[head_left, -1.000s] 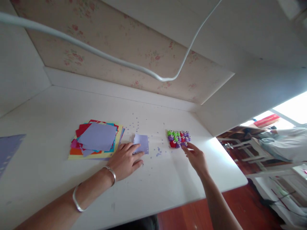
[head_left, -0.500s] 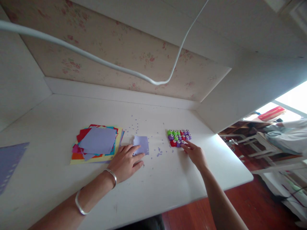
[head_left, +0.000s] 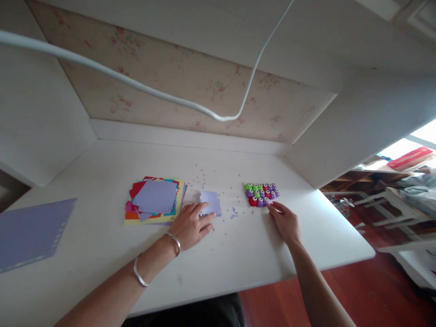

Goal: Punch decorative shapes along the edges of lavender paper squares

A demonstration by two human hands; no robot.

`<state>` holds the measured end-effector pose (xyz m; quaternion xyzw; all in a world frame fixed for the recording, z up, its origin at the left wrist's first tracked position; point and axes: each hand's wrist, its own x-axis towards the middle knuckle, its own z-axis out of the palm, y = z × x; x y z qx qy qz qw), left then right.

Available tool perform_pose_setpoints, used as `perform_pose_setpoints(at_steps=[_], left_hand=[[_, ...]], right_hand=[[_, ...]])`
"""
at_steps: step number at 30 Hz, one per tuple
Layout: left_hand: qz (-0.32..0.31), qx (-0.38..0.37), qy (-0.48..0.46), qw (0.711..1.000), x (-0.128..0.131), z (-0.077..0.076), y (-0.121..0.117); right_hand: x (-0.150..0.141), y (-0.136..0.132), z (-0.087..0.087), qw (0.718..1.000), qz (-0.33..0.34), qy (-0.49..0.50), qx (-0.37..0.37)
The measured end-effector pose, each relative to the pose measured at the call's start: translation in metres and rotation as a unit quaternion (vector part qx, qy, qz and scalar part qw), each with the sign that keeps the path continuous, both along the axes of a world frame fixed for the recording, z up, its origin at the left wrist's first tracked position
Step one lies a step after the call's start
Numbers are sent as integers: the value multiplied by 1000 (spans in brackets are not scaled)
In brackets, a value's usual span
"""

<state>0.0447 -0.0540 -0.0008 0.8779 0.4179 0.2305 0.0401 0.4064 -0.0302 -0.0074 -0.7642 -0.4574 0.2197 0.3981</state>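
My left hand (head_left: 192,223) lies with fingers spread, its fingertips resting on a small piece of purple paper (head_left: 211,200). A short way to the right stand several small craft punches (head_left: 261,193) in tight rows, green, red and purple with round white tops. My right hand (head_left: 285,223) is at their near right corner, beside a purple punch (head_left: 266,201) in the front row. Its thumb and index finger are slightly apart, with nothing visible between them; the other fingers curl underneath, partly hidden. Tiny purple paper cut-outs (head_left: 234,213) lie scattered between the paper and the punches.
Left of my left hand is a stack of coloured paper sheets (head_left: 155,197), a purple one on top. A larger purple sheet (head_left: 30,231) with holes punched along its edges lies far left. A white cable (head_left: 153,91) hangs across the view. The white desk (head_left: 238,268) ends at the right.
My right hand has drawn slightly back from the purple punch, which now sits in the front row. My left hand stays on the purple paper. The view has shifted a little leftward.
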Motion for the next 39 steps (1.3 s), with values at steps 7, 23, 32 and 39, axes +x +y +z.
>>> perform_pose_setpoints(at_steps=[7, 23, 32, 39], left_hand=[[-34, 24, -37, 998, -1, -5, -5], [-15, 55, 15, 998, -2, 2, -8], [-86, 25, -14, 996, 0, -5, -13], [21, 48, 15, 999, 2, 8, -11]], right_hand=[[-30, -34, -6, 1000, 11, -12, 24], [-45, -39, -6, 989, 67, -115, 62], [-51, -38, -7, 948, 172, -268, -5], [-53, -39, -7, 941, 167, -295, -20]])
